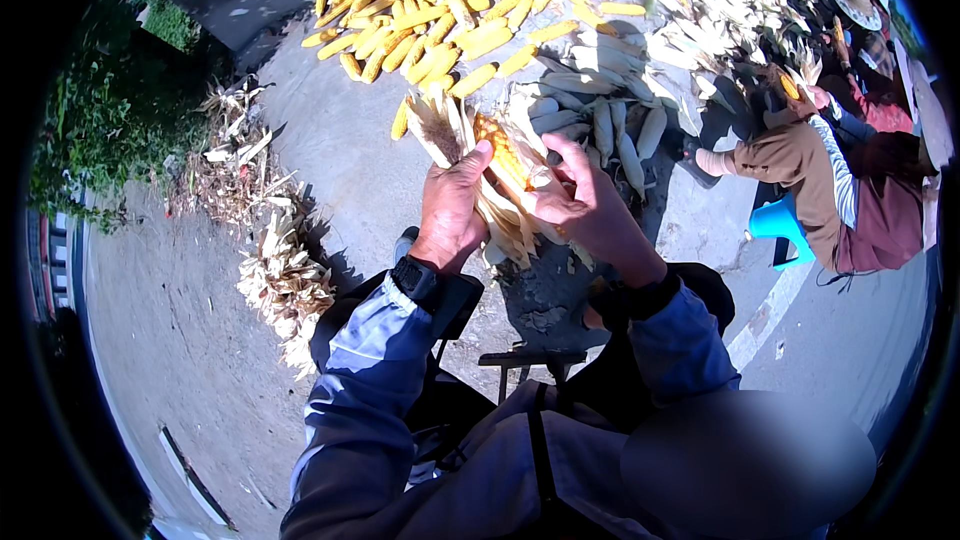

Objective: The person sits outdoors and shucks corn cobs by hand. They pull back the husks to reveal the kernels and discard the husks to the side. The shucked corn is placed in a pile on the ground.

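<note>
An ear of corn [508, 155] is held up between my hands, its husk partly peeled so that orange-yellow kernels show. Pale husk leaves [437, 132] stand open on its left side and hang below it. My left hand [450, 212] is closed round the ear's lower left side, thumb lying along the kernels. On the other side, my right hand [592, 202] grips the husk with bent fingers. A small dark thing [553, 157] shows by the right fingers; I cannot make out what it is.
Husked yellow cobs [440, 25] lie heaped ahead, with unhusked ears [600, 120] nearer and to the right. Stripped husks [285, 285] are piled at left, near green plants [90, 130]. At right a co-worker [800, 165] sits by a blue stool [782, 230], holding corn.
</note>
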Available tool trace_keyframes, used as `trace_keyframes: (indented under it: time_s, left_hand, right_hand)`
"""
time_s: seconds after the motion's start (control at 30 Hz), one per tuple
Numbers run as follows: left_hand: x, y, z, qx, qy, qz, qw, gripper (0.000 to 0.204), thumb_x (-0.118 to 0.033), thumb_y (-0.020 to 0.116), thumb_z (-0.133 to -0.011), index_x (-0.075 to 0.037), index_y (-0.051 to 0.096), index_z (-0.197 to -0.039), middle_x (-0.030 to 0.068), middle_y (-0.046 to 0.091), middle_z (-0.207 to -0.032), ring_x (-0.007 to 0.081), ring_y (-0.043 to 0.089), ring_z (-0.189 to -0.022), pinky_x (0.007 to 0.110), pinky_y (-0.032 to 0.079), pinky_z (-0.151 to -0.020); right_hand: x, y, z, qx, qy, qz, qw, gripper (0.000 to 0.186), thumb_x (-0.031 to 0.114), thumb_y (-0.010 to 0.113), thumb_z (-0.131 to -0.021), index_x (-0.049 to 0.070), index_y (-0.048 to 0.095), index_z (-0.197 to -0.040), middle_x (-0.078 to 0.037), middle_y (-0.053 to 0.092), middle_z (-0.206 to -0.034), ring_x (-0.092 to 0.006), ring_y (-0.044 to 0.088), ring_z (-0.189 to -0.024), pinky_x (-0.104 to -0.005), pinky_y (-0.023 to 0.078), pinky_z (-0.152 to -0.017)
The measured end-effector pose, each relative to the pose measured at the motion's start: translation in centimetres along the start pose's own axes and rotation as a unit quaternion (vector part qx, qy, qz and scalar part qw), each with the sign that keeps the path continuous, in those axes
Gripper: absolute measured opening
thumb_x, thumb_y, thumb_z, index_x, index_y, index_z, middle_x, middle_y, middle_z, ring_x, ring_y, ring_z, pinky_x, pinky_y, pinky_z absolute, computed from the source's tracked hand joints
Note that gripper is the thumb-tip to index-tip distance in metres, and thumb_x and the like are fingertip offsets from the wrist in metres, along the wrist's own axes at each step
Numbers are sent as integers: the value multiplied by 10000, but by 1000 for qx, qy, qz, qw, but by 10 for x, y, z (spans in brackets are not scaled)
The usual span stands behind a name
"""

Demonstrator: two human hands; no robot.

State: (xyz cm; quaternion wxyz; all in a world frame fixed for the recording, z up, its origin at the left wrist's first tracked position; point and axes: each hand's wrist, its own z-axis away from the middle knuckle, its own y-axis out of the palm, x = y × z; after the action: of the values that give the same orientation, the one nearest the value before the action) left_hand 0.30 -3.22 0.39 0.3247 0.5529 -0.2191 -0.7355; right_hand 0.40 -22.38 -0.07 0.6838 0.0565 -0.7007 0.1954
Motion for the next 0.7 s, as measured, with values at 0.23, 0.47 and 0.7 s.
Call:
trace_keyframes:
  time_s: [0.23, 0.47, 0.7]
  left_hand:
    - [2, -1, -2, -3, 37, -33, 999, 324, -84, 627, -1035, 47, 584, -1328, 127, 700, -1192, 230, 699, -1032, 399, 581, -931]
    - [-6, -4, -2, -81, 73, -127, 986, 169, -122, 644, -1037, -13, 595, -1156, 47, 665, -977, 138, 641, -815, 297, 565, -715]
    - [-4, 1, 5, -52, 89, -120, 987, 149, -144, 619, -1050, -33, 554, -1124, 46, 593, -800, 123, 567, -611, 283, 484, -477]
  right_hand:
    - [13, 2, -3, 54, 54, -87, 993, 525, 148, 794, -866, -70, 556, -1280, -111, 714, -1059, -111, 671, -962, -285, 539, -851]
    - [39, -4, 5, 37, 146, -356, 922, 414, 251, 652, -951, -31, 603, -1250, -133, 709, -1047, -181, 695, -899, -323, 557, -796]
    - [27, 21, 7, 122, 184, -500, 837, 423, 182, 566, -1013, -30, 549, -1378, -162, 708, -1104, -251, 735, -921, -381, 599, -804]
